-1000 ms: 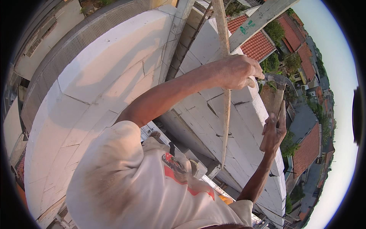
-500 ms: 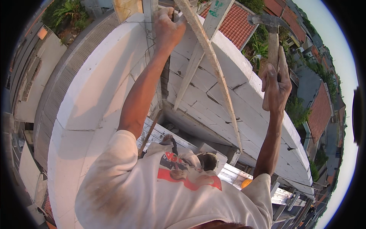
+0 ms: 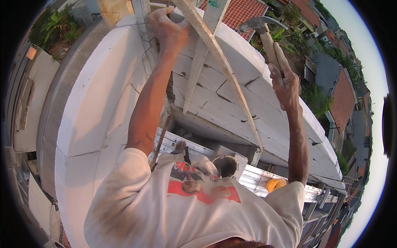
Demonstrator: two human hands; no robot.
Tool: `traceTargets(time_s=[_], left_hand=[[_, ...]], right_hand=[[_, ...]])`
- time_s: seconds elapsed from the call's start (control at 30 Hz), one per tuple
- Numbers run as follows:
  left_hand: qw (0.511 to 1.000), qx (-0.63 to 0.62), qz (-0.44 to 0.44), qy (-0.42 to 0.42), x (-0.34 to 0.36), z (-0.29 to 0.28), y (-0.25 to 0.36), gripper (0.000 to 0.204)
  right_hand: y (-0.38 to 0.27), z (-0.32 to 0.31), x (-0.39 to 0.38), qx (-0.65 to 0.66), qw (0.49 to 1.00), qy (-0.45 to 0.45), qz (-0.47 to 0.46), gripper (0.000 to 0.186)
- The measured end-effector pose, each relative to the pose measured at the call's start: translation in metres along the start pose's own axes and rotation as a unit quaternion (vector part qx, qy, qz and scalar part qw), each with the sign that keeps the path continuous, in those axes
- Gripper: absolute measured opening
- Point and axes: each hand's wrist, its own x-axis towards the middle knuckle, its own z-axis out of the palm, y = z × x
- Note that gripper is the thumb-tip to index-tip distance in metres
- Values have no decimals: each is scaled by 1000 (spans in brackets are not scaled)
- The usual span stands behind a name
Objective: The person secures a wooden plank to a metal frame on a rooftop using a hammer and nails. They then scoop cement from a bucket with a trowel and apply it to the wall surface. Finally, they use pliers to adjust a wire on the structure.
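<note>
My right hand (image 3: pixel 283 84) grips the wooden handle of a claw hammer (image 3: pixel 258 24), its metal head raised above the white block wall and tilted leftward. My left hand (image 3: pixel 167 31) is up at the top of a pale upright post (image 3: pixel 142 14), fingers curled around something I cannot make out. A long speckled timber batten (image 3: pixel 231 74) runs diagonally down from beside my left hand, across a straight pale board (image 3: pixel 195 70). Thin wires cross near the post.
Curved white block walls (image 3: pixel 99 103) flank a narrow gap. Below are metal planks (image 3: pixel 256 177), a yellow bucket (image 3: pixel 276 185) and a dark round container (image 3: pixel 225 166). Beyond the wall edges lie a corrugated roof (image 3: pixel 51 124), tiled roofs (image 3: pixel 343 99), trees and houses far lower.
My left hand has risen leftward from near the batten to the upright post. My right hand and hammer have moved up, then leftward, with the head tipping left. The view has shifted.
</note>
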Motion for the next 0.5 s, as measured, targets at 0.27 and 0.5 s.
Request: traceTargets(time_s=[0.27,0.5], left_hand=[[999,27,14,-11,0,-1,-2,72],[999,43,-20,4,-4,-8,7,71]], right_hand=[[11,2,-12,-8,1000,15,-20,58],[-5,12,-8,27,998,-4,53,59]])
